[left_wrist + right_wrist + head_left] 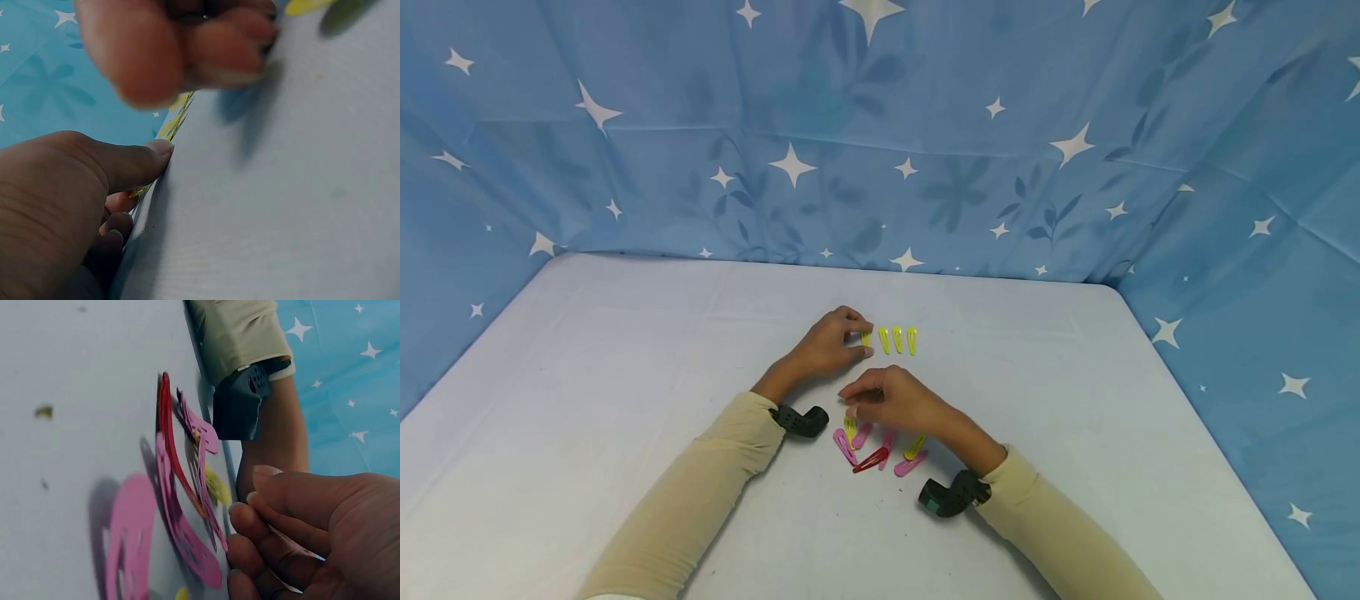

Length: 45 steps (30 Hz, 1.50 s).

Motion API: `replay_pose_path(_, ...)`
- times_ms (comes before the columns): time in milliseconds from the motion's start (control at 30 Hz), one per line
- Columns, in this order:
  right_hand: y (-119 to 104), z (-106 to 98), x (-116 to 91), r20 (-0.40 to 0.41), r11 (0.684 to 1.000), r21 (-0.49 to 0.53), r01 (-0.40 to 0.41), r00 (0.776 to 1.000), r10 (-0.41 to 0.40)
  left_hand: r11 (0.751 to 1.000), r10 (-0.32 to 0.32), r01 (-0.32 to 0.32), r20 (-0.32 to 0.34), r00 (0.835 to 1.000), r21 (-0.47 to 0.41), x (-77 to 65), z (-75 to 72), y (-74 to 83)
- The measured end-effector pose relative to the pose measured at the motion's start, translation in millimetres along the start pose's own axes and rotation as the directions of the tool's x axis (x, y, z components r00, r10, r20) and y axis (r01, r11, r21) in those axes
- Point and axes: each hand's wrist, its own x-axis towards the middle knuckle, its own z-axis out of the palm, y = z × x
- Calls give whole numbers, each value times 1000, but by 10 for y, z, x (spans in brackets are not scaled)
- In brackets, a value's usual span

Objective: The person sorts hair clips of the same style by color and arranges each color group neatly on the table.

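At the left end of a short row of yellow snap hair clips [897,339], my left hand [829,343] holds one yellow hair clip [866,339] between thumb and fingers, low at the table. The left wrist view shows the thumb [140,164] against the yellow clips, the held one partly hidden. My right hand [904,402] hovers just above a loose group of clips, its fingers loosely bent with nothing between them. That group has a red hair clip [167,419], several pink hair clips [912,463] and yellow ones [915,447], some overlapping.
A white cloth covers the table [625,350]. Behind and beside it hangs a blue curtain [880,142] with white stars. Each wrist wears a black camera mount [805,422]. Small dark specks [44,412] lie near the loose clips.
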Motion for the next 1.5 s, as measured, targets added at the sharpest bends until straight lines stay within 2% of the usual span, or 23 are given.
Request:
replay_pose_path(167,-23,39,-14,29,999,-13,-44,999,44,1000,10,-10,-3,1000,-5,0,1,4)
replay_pose_path(567,-30,82,-65,27,996,-90,-19,999,22,1000,11,-11,1,1000,-8,16,10,15)
replay_pose_path(767,-36,91,-87,7,992,-112,-52,999,53,1000,9,-9,2,1000,-2,24,16,21)
replay_pose_path(1033,-28,115,-99,-57,987,-155,-51,997,42,1000,-7,7,-5,1000,10,24,27,9)
replay_pose_path(1333,-34,151,-108,-68,967,-250,-46,997,30,1000,0,0,-13,1000,1,26,37,-19)
replay_pose_path(1500,-35,154,-101,-68,970,-241,-40,997,24,1000,0,0,-12,1000,8,1,12,-6)
